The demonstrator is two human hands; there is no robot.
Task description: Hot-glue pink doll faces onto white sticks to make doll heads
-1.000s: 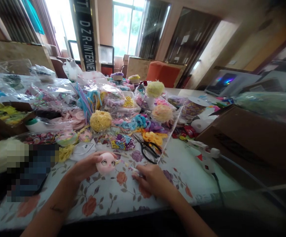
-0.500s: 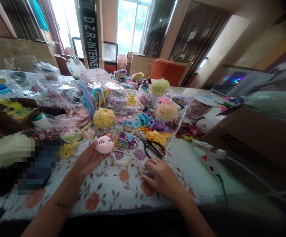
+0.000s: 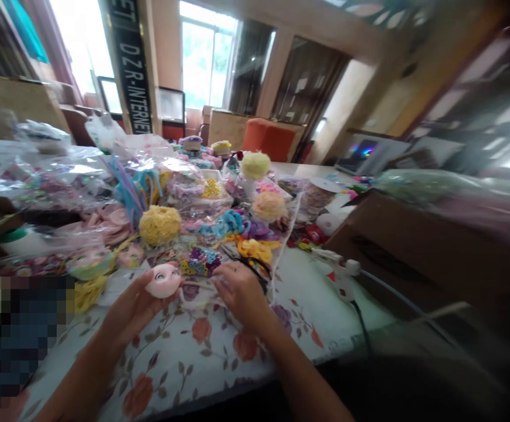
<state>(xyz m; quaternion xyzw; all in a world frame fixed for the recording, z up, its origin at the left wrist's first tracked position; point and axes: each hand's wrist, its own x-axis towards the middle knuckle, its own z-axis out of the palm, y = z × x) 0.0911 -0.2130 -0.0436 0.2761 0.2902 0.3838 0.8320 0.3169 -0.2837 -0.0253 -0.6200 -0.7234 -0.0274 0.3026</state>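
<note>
My left hand [image 3: 134, 305] is closed around a small pink doll head [image 3: 164, 280] with painted eyes, its face turned up toward me, just above the flowered tablecloth. My right hand [image 3: 241, 293] is to the right of it, fingers bent together over a pale strip [image 3: 200, 285] on the cloth. What those fingertips hold, if anything, I cannot make out. Black-handled scissors [image 3: 260, 271] lie just behind the right hand, which hides part of them. A clear bag of purple, blue and yellow beads [image 3: 201, 261] lies between and beyond both hands.
Behind stand yellow fuzzy balls [image 3: 160, 225], blue and purple fluffy strands [image 3: 233, 223] and yellow strands [image 3: 255, 249]. More doll heads [image 3: 90, 261] lie at left. A power strip [image 3: 343, 281] with cords and a cardboard box [image 3: 404, 258] occupy the right side.
The view has swung to the right, so the table appears shifted left. My right hand has moved forward and left, toward the bead bag and scissors. The left hand still holds the doll head.
</note>
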